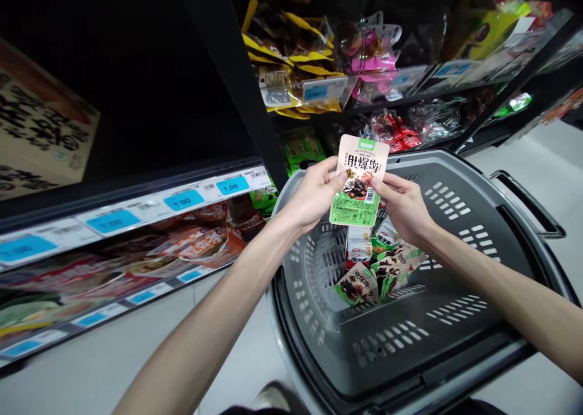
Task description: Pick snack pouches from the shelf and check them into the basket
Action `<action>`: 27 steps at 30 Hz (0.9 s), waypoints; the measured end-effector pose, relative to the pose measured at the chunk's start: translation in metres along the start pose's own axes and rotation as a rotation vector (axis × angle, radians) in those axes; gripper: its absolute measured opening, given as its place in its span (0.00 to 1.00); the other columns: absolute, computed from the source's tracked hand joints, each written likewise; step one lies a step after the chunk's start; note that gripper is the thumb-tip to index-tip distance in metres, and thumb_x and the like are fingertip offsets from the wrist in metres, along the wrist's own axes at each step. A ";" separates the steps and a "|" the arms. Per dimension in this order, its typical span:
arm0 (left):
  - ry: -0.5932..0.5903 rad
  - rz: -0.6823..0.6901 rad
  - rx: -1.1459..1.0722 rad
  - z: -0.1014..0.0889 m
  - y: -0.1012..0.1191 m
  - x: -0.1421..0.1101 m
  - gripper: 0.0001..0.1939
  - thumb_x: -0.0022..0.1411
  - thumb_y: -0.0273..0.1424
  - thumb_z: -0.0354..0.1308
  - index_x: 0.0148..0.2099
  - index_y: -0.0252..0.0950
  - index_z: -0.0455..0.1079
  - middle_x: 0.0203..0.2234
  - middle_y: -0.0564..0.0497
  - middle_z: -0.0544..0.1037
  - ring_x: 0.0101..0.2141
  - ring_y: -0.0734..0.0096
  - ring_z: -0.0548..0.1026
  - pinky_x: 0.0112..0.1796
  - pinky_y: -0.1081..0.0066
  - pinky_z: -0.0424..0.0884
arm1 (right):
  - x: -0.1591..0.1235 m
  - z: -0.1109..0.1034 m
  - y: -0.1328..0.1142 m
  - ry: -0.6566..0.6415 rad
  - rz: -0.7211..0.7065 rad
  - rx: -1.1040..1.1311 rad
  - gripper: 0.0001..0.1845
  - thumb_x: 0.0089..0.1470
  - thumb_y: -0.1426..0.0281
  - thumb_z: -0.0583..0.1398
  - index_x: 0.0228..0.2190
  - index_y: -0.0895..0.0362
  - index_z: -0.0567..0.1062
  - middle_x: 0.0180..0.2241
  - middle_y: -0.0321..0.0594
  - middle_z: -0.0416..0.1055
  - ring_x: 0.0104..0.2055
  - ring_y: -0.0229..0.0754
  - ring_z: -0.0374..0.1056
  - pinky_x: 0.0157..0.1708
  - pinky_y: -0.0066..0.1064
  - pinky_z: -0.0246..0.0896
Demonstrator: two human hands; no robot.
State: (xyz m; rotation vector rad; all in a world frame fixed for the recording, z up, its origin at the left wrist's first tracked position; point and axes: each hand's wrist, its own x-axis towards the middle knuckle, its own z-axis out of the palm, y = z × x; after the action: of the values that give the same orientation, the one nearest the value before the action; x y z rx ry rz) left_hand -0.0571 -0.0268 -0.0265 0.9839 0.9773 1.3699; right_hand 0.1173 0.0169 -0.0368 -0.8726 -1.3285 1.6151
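Left hand (319, 193) and right hand (405, 202) both pinched closed on one pouch (359, 187), beige top and green bottom, held upright by its two side edges, thumbs in front, remaining fingers curled at the sides or behind. Pouch sits above the far part of a gray basket (455, 348), printed face toward the wearer, not yet inside. Progress: looks partway. Similar beige-green pouches (357, 284) already lie loose on the basket floor beside red-and-white packs (359, 248); held one still out. Whether more are due, can't tell. Stock remains on the racks: yellow-edged bags (291, 44), pink packs (376, 59), red packs (396, 132). Room: basket mouth wide open below and nearer the wearer, lots of bare slotted wall around the contents, so lowering should be unobstructed. Tighter at far left, where the basket rim is near the dark rack and the green packs (303, 147) low down. Price-tag rail (182, 199) runs left of the left forearm, apart from it. Forearms pass over opposite sides of the rim. Pale floor (246, 330) shows between rack and basket.
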 end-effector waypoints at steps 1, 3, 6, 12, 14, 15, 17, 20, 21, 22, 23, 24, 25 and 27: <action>0.003 0.006 0.009 0.000 0.000 0.000 0.10 0.68 0.24 0.55 0.50 0.33 0.72 0.39 0.46 0.84 0.39 0.62 0.83 0.44 0.60 0.80 | 0.000 0.000 0.000 -0.003 0.000 0.001 0.13 0.47 0.59 0.73 0.36 0.50 0.85 0.40 0.38 0.82 0.41 0.43 0.74 0.42 0.40 0.70; 0.011 0.014 0.026 0.000 0.000 0.000 0.10 0.68 0.23 0.54 0.50 0.33 0.73 0.39 0.46 0.84 0.38 0.62 0.83 0.43 0.61 0.80 | -0.001 0.001 0.000 -0.011 -0.002 0.001 0.13 0.48 0.59 0.73 0.36 0.49 0.85 0.40 0.38 0.82 0.41 0.43 0.74 0.42 0.40 0.70; 0.013 0.014 0.040 0.000 0.000 0.000 0.11 0.68 0.24 0.55 0.50 0.34 0.73 0.39 0.46 0.84 0.39 0.61 0.83 0.43 0.60 0.79 | -0.001 0.001 0.001 -0.014 -0.005 -0.011 0.13 0.49 0.59 0.73 0.36 0.49 0.85 0.41 0.38 0.82 0.41 0.44 0.75 0.42 0.41 0.70; 0.007 0.022 0.055 -0.001 -0.002 0.000 0.10 0.67 0.26 0.58 0.50 0.35 0.73 0.40 0.46 0.84 0.40 0.60 0.83 0.44 0.60 0.79 | -0.001 0.000 0.002 -0.011 -0.008 -0.025 0.12 0.49 0.59 0.73 0.37 0.48 0.85 0.41 0.37 0.82 0.42 0.44 0.75 0.43 0.42 0.71; 0.012 0.025 0.070 -0.002 -0.002 0.000 0.10 0.67 0.26 0.58 0.50 0.34 0.73 0.40 0.46 0.84 0.40 0.60 0.83 0.43 0.61 0.79 | 0.000 0.000 0.002 -0.011 -0.010 -0.023 0.12 0.49 0.59 0.72 0.37 0.48 0.85 0.41 0.37 0.82 0.42 0.44 0.75 0.43 0.41 0.70; 0.015 0.027 0.079 -0.002 -0.002 0.000 0.10 0.67 0.26 0.58 0.50 0.34 0.73 0.40 0.46 0.84 0.40 0.60 0.83 0.42 0.62 0.79 | 0.000 0.000 0.002 -0.011 -0.012 -0.020 0.12 0.49 0.59 0.72 0.37 0.48 0.85 0.41 0.37 0.82 0.41 0.44 0.75 0.42 0.41 0.70; 0.017 0.028 0.087 -0.002 -0.002 0.001 0.10 0.67 0.26 0.58 0.50 0.34 0.73 0.40 0.46 0.84 0.39 0.60 0.83 0.42 0.62 0.79 | 0.000 0.000 0.003 -0.010 -0.012 -0.012 0.11 0.50 0.60 0.73 0.36 0.48 0.85 0.40 0.37 0.82 0.40 0.43 0.75 0.41 0.40 0.70; 0.015 0.026 0.087 -0.002 -0.002 0.000 0.10 0.67 0.26 0.57 0.50 0.34 0.73 0.40 0.46 0.84 0.38 0.61 0.83 0.41 0.62 0.79 | 0.000 0.000 0.003 -0.007 -0.011 -0.001 0.11 0.49 0.60 0.73 0.36 0.49 0.85 0.39 0.37 0.82 0.39 0.42 0.74 0.40 0.38 0.69; 0.016 0.023 0.088 -0.002 -0.002 0.000 0.10 0.67 0.25 0.57 0.50 0.34 0.73 0.40 0.46 0.84 0.38 0.61 0.83 0.41 0.62 0.79 | 0.000 0.000 0.003 -0.005 -0.011 -0.001 0.11 0.49 0.60 0.73 0.36 0.49 0.85 0.39 0.37 0.82 0.39 0.42 0.74 0.40 0.38 0.69; 0.018 0.019 0.088 -0.002 -0.002 0.000 0.10 0.67 0.25 0.56 0.50 0.34 0.73 0.40 0.46 0.84 0.37 0.62 0.83 0.41 0.62 0.79 | 0.000 0.000 0.003 -0.005 -0.009 -0.002 0.11 0.49 0.60 0.73 0.36 0.49 0.85 0.39 0.37 0.82 0.39 0.42 0.74 0.40 0.39 0.69; 0.020 0.014 0.088 -0.002 -0.002 0.000 0.11 0.67 0.25 0.56 0.50 0.35 0.73 0.40 0.46 0.84 0.38 0.62 0.83 0.41 0.62 0.80 | 0.000 0.000 0.003 -0.003 -0.008 -0.006 0.11 0.49 0.60 0.73 0.36 0.49 0.85 0.39 0.37 0.82 0.40 0.43 0.74 0.41 0.39 0.69; 0.021 0.009 0.087 -0.002 -0.002 0.000 0.11 0.67 0.25 0.55 0.50 0.35 0.73 0.40 0.46 0.84 0.38 0.62 0.83 0.41 0.61 0.80 | 0.000 0.000 0.003 -0.001 -0.006 -0.011 0.12 0.49 0.60 0.73 0.36 0.49 0.85 0.39 0.37 0.82 0.40 0.43 0.74 0.41 0.40 0.69; 0.021 0.005 0.087 -0.002 -0.002 0.000 0.11 0.67 0.25 0.55 0.50 0.36 0.73 0.40 0.47 0.84 0.39 0.61 0.83 0.42 0.61 0.80 | 0.000 0.000 0.003 0.002 -0.004 -0.017 0.12 0.48 0.59 0.73 0.36 0.49 0.85 0.40 0.37 0.82 0.40 0.44 0.75 0.42 0.41 0.70; 0.021 0.004 0.088 -0.002 -0.003 0.000 0.11 0.67 0.25 0.56 0.50 0.36 0.73 0.40 0.47 0.84 0.39 0.61 0.83 0.43 0.60 0.79 | 0.000 0.000 0.002 0.004 -0.003 -0.025 0.12 0.48 0.58 0.73 0.36 0.48 0.85 0.40 0.37 0.82 0.41 0.44 0.75 0.42 0.42 0.70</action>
State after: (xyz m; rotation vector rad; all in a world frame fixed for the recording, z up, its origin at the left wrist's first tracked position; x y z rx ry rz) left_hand -0.0582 -0.0268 -0.0296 1.0398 1.0595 1.3522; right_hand 0.1169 0.0165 -0.0392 -0.8882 -1.3497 1.5969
